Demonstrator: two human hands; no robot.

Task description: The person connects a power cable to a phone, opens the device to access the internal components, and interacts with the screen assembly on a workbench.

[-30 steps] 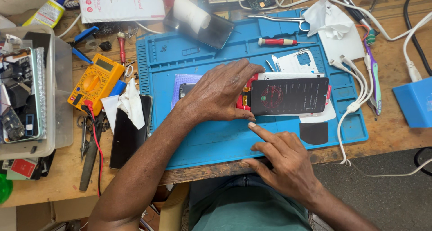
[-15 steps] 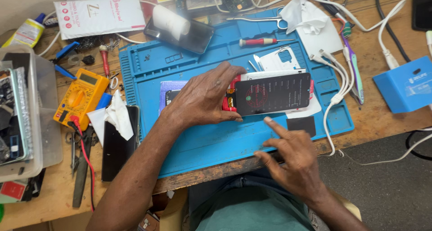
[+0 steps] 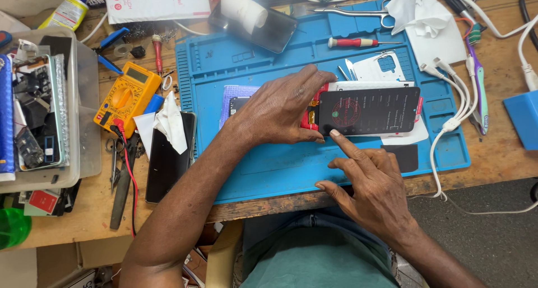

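A dark phone screen (image 3: 370,111) lies across a red phone body (image 3: 310,118) on the blue work mat (image 3: 269,164). My left hand (image 3: 280,108) lies flat over the left end of the phone and presses it down. My right hand (image 3: 370,187) is in front of the phone, its index finger stretched out and its tip touching the lower edge of the screen. The other fingers of that hand are curled. A white phone back cover (image 3: 386,69) lies just behind the screen.
A yellow multimeter (image 3: 126,97) with red lead sits left of the mat, beside a black phone (image 3: 168,159) with crumpled tissue. A clear parts bin (image 3: 39,108) stands far left. Red-handled screwdriver (image 3: 358,42), tweezers (image 3: 350,10), white cables (image 3: 454,108), a blue box (image 3: 524,117) lie around.
The view has shifted, so everything sits differently in frame. My right index finger has moved up from the mat to touch the screen's lower edge. My left hand stays on the phone.
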